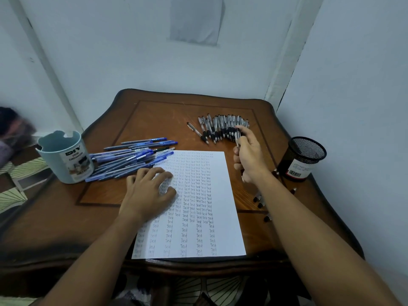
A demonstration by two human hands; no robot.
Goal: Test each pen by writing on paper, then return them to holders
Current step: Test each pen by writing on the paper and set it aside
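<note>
Many black pens (223, 128) lie in a row at the far right. The right hand (248, 154) has its fingers curled round one pen (237, 138). The left hand (146, 191) lies flat, fingers apart, on the paper (198, 217). Keep the paper still, then write in a free spot.

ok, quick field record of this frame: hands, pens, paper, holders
left hand: flat on paper, fingers spread
right hand: grips a clear pen
paper: columns of "Test", nearly full
blue pens: loose pile beside blue holder
clear pens: row behind paper
blue holder: upright, table left
mesh holder: upright, table right
</note>
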